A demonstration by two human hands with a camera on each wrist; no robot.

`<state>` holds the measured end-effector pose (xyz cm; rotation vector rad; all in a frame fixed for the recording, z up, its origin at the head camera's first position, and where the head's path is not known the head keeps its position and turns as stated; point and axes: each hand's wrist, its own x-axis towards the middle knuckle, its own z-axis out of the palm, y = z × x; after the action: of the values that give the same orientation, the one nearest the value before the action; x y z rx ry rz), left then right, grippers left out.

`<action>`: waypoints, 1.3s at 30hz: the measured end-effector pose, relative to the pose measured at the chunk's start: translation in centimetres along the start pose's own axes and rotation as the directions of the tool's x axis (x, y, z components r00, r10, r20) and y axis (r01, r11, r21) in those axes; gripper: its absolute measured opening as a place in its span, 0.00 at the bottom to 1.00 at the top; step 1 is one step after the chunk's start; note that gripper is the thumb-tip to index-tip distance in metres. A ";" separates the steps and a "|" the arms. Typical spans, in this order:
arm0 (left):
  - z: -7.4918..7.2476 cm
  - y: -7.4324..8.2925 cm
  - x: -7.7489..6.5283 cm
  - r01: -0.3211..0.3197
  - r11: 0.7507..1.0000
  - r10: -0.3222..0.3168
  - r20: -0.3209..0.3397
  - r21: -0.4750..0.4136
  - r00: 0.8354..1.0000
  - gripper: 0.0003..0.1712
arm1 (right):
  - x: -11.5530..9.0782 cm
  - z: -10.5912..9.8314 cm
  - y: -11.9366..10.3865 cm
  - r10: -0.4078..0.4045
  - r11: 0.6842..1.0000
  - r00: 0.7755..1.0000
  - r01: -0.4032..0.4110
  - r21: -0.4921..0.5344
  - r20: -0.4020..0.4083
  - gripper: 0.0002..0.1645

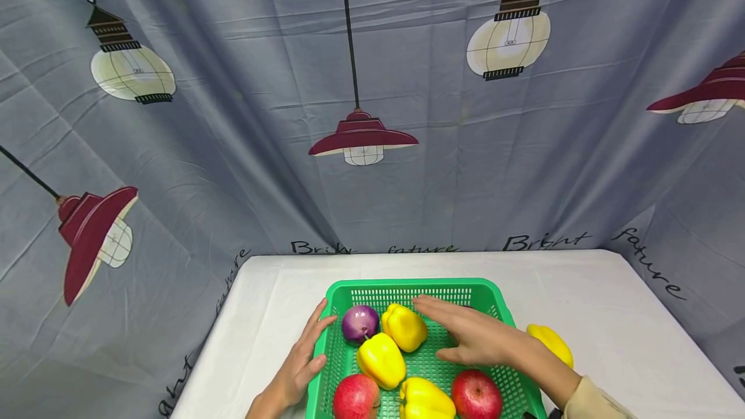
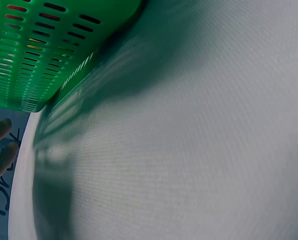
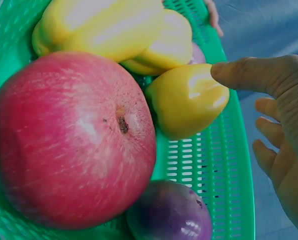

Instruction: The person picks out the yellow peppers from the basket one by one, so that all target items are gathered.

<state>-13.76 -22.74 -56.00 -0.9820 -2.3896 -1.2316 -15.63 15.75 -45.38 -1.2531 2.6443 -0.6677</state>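
Observation:
A green plastic basket holds three yellow bell peppers, two red apples and a purple onion-like vegetable. My left hand is at the basket's left rim, fingers spread and loosely extended; whether they touch it I cannot tell. Over the right half of the basket reaches my right hand, fingers extended and holding nothing. It partly covers a second purple vegetable, seen beside an apple in the right wrist view. There the thumb overlaps a yellow pepper; contact is unclear.
Outside the basket, on the right, lies another yellow pepper, partly behind my right forearm. A white-covered table bears everything. Grey curtains printed with lamps hang behind and at both sides.

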 end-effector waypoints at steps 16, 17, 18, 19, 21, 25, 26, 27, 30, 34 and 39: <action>0.0 0.1 0.0 0.002 1.000 -0.002 -0.006 0.003 1.000 0.34 | 2.3 1.9 0.9 -0.205 0.953 0.976 0.216 -0.212 0.073 0.56; 0.0 0.1 0.0 0.001 1.000 -0.001 -0.005 0.004 1.000 0.34 | 2.5 2.1 1.0 -0.218 0.946 0.973 0.229 -0.227 0.075 0.57; 0.0 0.1 0.0 0.001 1.000 -0.001 -0.004 0.003 1.000 0.34 | 2.6 2.2 1.1 -0.227 0.941 0.971 0.239 -0.241 0.079 0.57; 0.0 0.1 0.0 0.001 1.000 -0.001 -0.005 0.003 1.000 0.34 | 2.8 2.4 1.1 -0.233 0.934 0.969 0.247 -0.258 0.084 0.57; 0.0 0.1 0.0 -0.003 1.000 0.003 -0.007 0.006 1.000 0.34 | 3.1 2.6 1.2 -0.245 0.923 0.965 0.261 -0.284 0.091 0.58; -0.1 0.1 0.1 -0.014 1.000 0.014 -0.011 0.010 1.000 0.34 | 3.7 2.9 1.2 -0.250 0.908 0.962 0.273 -0.317 0.112 0.59; -0.1 0.1 0.0 -0.016 1.000 0.016 -0.012 0.012 1.000 0.34 | 3.9 3.0 1.2 -0.250 0.907 0.961 0.275 -0.319 0.117 0.60; -0.1 0.1 0.0 -0.016 1.000 0.016 -0.013 0.011 1.000 0.34 | 4.0 3.0 1.2 -0.249 0.906 0.961 0.276 -0.322 0.123 0.61; -0.1 0.1 0.0 -0.008 1.000 0.008 -0.010 0.006 1.000 0.34 | 4.6 3.1 1.3 -0.249 0.906 0.959 0.281 -0.318 0.139 0.62; 0.0 0.1 0.0 0.001 1.000 -0.001 -0.001 -0.002 1.000 0.34 | 5.2 3.2 1.5 -0.254 0.904 0.955 0.291 -0.313 0.156 0.64; 0.0 0.1 0.0 -0.001 1.000 0.001 -0.006 -0.003 1.000 0.34 | 5.7 3.4 1.7 -0.258 0.884 0.948 0.309 -0.351 0.184 0.66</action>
<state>-13.73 -22.67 -55.97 -0.9794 -2.3834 -1.2361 -19.45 11.23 -48.82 -1.7439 2.5782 -0.0929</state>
